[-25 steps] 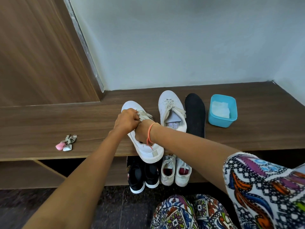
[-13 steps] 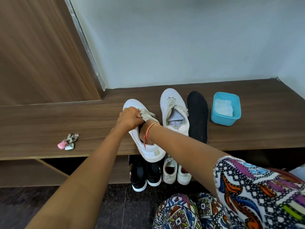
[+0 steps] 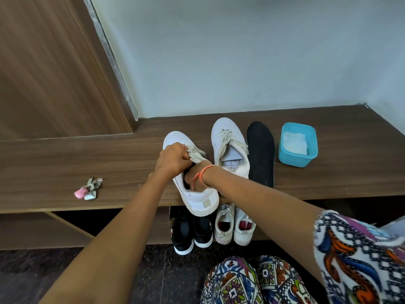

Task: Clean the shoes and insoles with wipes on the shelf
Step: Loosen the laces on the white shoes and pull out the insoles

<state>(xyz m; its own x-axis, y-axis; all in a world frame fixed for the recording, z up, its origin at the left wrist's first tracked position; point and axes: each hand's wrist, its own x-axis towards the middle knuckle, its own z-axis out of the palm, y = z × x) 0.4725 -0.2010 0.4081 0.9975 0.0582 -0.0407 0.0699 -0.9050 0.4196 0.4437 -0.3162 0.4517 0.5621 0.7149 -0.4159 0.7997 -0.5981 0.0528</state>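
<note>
White shoe (image 3: 201,202) points toe away, slightly left (heel overhangs shelf (image 3: 65,163))

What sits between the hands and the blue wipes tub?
The other white shoe and the black insole lie side by side on the shelf between the hands and the tub. Both lie low, so reaching over looks easy. The left hand grips the near shoe; the right hand is inside it.

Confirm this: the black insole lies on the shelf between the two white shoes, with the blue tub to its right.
Wrong. The head view shows the black insole on the shelf right of both shoes, between the right-hand white shoe and the blue tub to its right.
</note>
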